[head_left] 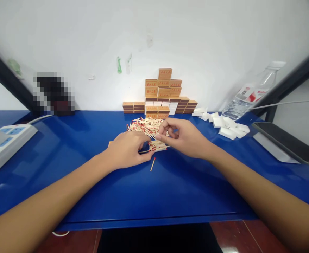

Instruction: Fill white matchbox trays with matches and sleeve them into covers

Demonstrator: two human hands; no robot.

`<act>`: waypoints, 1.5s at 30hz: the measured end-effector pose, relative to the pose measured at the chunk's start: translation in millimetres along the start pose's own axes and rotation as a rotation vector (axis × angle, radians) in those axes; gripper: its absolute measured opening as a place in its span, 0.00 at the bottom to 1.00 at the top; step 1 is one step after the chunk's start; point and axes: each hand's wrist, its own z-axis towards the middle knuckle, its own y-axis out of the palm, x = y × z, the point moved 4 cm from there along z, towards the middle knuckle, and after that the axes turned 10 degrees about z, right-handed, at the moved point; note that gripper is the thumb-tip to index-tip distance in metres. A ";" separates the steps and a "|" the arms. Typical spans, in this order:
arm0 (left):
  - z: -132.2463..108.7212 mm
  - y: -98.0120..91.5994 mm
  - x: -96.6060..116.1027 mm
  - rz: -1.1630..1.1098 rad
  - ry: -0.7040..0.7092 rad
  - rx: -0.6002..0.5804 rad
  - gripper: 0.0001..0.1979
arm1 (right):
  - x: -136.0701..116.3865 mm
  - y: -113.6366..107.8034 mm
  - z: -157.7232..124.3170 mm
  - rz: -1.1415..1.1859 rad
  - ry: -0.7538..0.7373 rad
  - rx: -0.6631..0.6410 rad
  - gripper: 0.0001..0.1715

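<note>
A small white matchbox tray (160, 149) filled with red-tipped matches lies on the blue table. My left hand (128, 149) grips its left end between thumb and fingers. Over the tray, my right hand (184, 137) is closed in a pinch; whatever its fingertips hold is too small to make out. Just behind both hands spreads a loose heap of matches (146, 124), partly covered by my right hand. One single match (152, 164) lies in front of the tray. A bit of an orange matchbox (110, 143) shows behind my left wrist.
Stacked matchboxes (165, 92) stand against the wall. White empty trays (227, 127) lie at right, near a water bottle (246, 91) and a phone (289, 140). At left are a power strip (25, 133) and a blurred dark object (54, 95).
</note>
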 end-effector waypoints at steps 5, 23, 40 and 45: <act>0.6 0.2 -0.1 -0.013 -0.012 -0.022 0.14 | 4.4 -0.7 2.4 0.061 0.013 0.004 0.08; -0.4 -14.3 -4.8 -0.015 0.033 0.019 0.14 | -1.5 -10.9 2.9 -0.075 0.161 -0.140 0.10; 1.8 -17.5 -10.9 -0.032 0.120 0.066 0.14 | 1.6 -25.2 5.1 -0.152 0.148 -0.065 0.11; 2.0 -23.0 -10.8 -0.009 0.089 0.106 0.13 | -0.6 -28.6 6.0 -0.169 0.105 -0.061 0.12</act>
